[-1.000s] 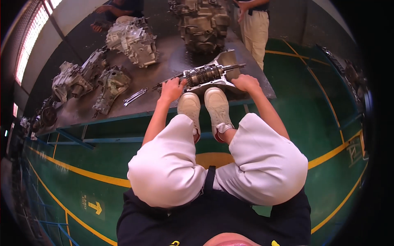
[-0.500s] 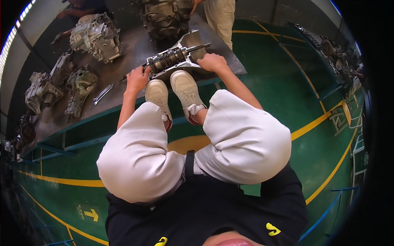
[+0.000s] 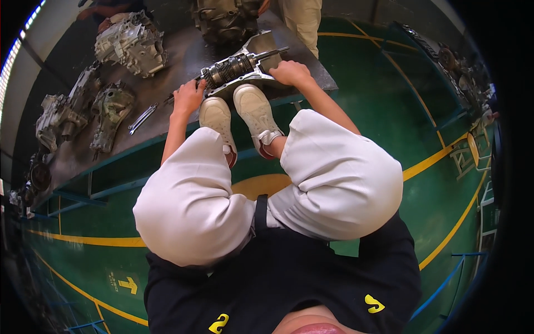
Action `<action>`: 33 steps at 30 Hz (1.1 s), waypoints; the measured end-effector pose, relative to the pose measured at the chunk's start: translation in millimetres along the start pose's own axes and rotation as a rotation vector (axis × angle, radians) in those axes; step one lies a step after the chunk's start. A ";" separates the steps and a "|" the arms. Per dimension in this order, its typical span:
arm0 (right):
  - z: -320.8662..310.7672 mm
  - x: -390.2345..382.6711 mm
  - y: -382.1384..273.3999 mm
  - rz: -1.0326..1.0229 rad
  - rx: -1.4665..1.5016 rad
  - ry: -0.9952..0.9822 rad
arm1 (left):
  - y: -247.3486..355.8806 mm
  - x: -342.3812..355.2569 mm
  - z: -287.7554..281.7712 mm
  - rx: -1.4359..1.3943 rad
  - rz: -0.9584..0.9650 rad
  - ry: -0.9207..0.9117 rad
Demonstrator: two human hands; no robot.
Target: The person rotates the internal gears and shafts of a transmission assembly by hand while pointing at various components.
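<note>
An opened gearbox housing (image 3: 261,79) of pale metal lies near the table's front edge. Dark gears on a shaft (image 3: 229,69) rest inside it, and the shaft's thin end sticks out at the right. My left hand (image 3: 188,98) is closed on the housing's left end, its fingertips hidden in part by the metal. At the wider right end, my right hand (image 3: 290,74) has its fingers curled round the rim. Both my shoes (image 3: 253,106) are up against the table's edge, just in front of the housing.
Spanners (image 3: 143,119) lie on the metal table (image 3: 175,61), left of my left hand. Several other gearboxes (image 3: 131,45) stand further left. A larger dark gearbox (image 3: 225,21) is behind the housing. Another person's pale trousers (image 3: 302,22) show beyond the table.
The whole view has shifted slightly. My hands keep their places on the housing. At the far left, the other person's arms have moved in toward a gearbox.
</note>
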State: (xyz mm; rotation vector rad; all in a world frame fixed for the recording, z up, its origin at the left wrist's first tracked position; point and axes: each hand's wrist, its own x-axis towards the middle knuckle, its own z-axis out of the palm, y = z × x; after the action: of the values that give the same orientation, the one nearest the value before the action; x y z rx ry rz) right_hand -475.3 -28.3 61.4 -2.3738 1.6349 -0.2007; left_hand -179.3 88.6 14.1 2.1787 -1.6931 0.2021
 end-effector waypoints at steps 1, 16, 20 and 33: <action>4.9 -1.1 -3.9 -0.022 -0.009 -0.027 | -4.2 -2.8 -2.0 0.002 -0.008 0.002; 3.1 15.9 -9.3 -0.089 0.002 0.187 | -15.5 0.4 5.2 0.005 -0.043 -0.009; 15.8 18.2 -0.1 -0.045 -0.056 0.077 | -15.5 2.5 15.4 0.041 0.009 0.044; 7.0 12.8 -9.8 -0.069 -0.010 0.150 | -20.4 -11.1 11.7 -0.046 -0.019 0.019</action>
State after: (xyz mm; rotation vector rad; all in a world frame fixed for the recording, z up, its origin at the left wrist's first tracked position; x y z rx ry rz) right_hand -460.1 -36.0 57.0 -2.4783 1.6219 -0.3935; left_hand -164.1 98.5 -4.5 2.1519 -1.6494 0.1766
